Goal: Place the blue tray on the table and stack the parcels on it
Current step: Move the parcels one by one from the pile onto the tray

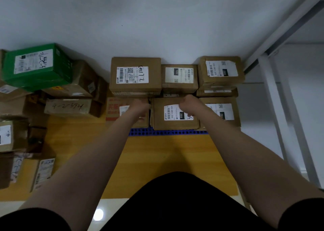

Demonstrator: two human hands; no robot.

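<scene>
The blue tray [168,132] lies on the wooden table [157,157]; only its perforated front edge shows under stacked cardboard parcels. Three parcels form the back row against the wall, and more sit in front. My left hand [139,106] and my right hand [188,102] reach over the front middle parcel [175,115], which bears a white 032 label. Both hands point away from me at its far edge, left at its left corner, right near the middle. Their fingers are hidden behind the hands.
A loose heap of parcels, with a green box [37,66] on top, fills the table's left side. More boxes [10,136] line the left edge. A white wall stands behind, and a white metal frame [273,83] rises on the right.
</scene>
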